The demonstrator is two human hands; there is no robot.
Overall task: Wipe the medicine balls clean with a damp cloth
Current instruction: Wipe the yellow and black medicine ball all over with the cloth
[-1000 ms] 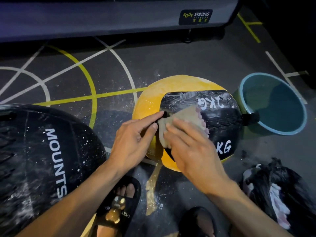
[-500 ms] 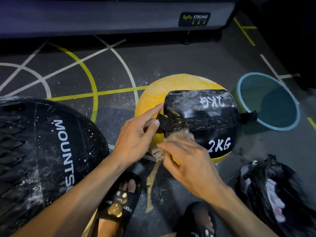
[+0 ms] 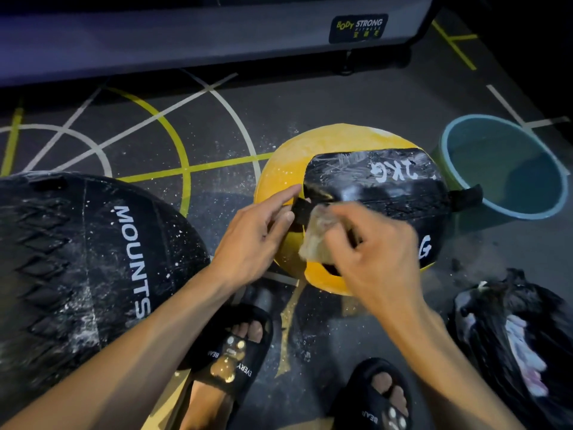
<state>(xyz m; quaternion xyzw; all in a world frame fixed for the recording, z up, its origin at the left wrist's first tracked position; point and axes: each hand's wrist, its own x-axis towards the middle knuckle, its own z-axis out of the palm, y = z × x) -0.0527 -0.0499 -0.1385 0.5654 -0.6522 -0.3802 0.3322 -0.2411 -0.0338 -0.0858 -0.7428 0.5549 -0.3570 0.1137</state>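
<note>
Head cam showed the right hand [image 3: 376,256] had bunched the damp cloth [image 3: 321,235] up and brought it back onto the black panel of the yellow 2KG medicine ball [image 3: 297,169], right by the strap end. Half a second before, that hand was lower at the ball's bottom edge, and a second back the cloth lay flat on the panel. Fingers were curled round the cloth, gripping it; the hand was blurry, so mid-stroke I'd guess. Left hand [image 3: 254,240] hadn't moved: fingers mostly straight, pressed on the yellow side to steady the ball on the floor. White streaks still showed on the upper panel, so that ball wasn't done. The big black ball [image 3: 77,259] beside it looked dusty too, and the water bucket [image 3: 446,144] sat just beyond.
</note>
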